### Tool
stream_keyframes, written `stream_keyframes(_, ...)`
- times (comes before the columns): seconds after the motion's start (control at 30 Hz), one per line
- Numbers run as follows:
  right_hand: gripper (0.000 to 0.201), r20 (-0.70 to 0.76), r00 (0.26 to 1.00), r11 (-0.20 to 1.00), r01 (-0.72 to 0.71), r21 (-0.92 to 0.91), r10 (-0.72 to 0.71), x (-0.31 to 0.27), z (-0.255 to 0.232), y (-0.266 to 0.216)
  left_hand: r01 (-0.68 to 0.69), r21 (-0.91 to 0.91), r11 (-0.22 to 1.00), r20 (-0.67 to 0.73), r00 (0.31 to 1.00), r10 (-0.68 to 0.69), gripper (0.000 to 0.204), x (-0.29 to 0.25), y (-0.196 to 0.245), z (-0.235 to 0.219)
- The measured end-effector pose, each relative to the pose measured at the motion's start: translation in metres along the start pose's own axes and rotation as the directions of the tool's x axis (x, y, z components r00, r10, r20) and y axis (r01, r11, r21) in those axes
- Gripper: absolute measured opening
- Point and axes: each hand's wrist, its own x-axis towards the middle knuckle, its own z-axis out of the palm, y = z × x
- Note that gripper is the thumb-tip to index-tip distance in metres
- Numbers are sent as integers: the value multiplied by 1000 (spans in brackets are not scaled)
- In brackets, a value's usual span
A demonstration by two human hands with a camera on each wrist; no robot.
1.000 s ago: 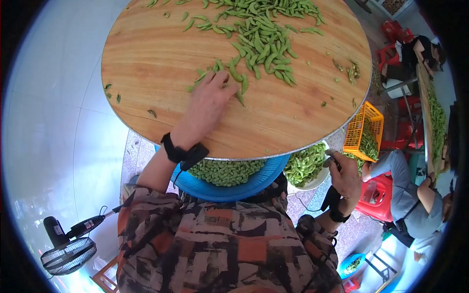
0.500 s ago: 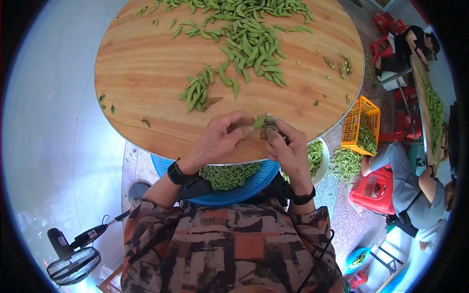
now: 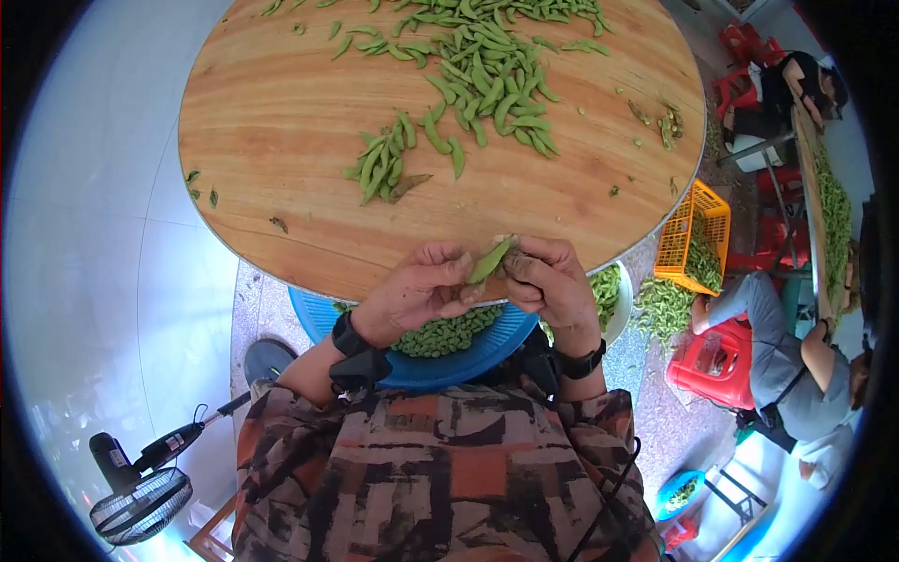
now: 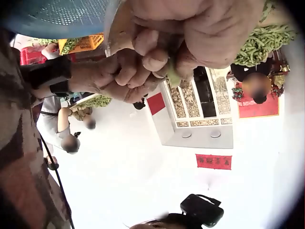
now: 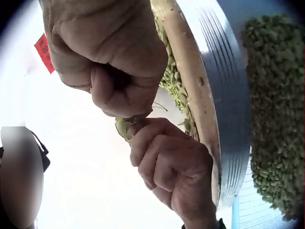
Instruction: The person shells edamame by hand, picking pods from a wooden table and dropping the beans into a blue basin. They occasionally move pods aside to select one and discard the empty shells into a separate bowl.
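Observation:
Over the near edge of the round wooden table (image 3: 281, 140), my two hands meet at one green soybean pod (image 3: 492, 260). The left hand (image 3: 419, 288) pinches the pod's lower end between thumb and fingers. At its upper end the right hand (image 3: 554, 283) grips it with curled fingers. In the left wrist view the pod (image 4: 173, 71) is mostly hidden by fingers, while the right wrist view has a bit of the pod (image 5: 123, 128) poking out between both hands. Just below them is a blue basin (image 3: 412, 375) of shelled green beans (image 3: 445, 337).
A small pile of pods (image 3: 379, 169) lies ahead on the table, with a larger heap (image 3: 496, 80) beyond. To the right are a white bowl of pods (image 3: 607, 295), a yellow crate (image 3: 672, 245) and a red stool (image 3: 712, 370). A fan (image 3: 140, 506) stands at left.
My left hand has come back from the small pile on the table to the near edge with a pod. My right hand has moved in from the right and joined it there.

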Motion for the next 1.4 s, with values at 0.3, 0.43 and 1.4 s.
stream_keyframes(0.3, 12, -243, 945, 807, 37, -590, -220, -10, 21, 3, -248, 853, 460, 42, 910, 413, 12, -2, 4, 30)
stream_keyframes(0.43, 9, -220, 922, 741, 97, -665, -318, -12, 23, 8, -247, 961, -127, 273, 760, 590, 12, 2, 4, 19)
stream_keyframes(1.4, 10, 101, 717, 260, 375, -890, -690, 11, 29, 25, -81, 979, -185, 181, 759, 625, 25, -11, 1, 21)
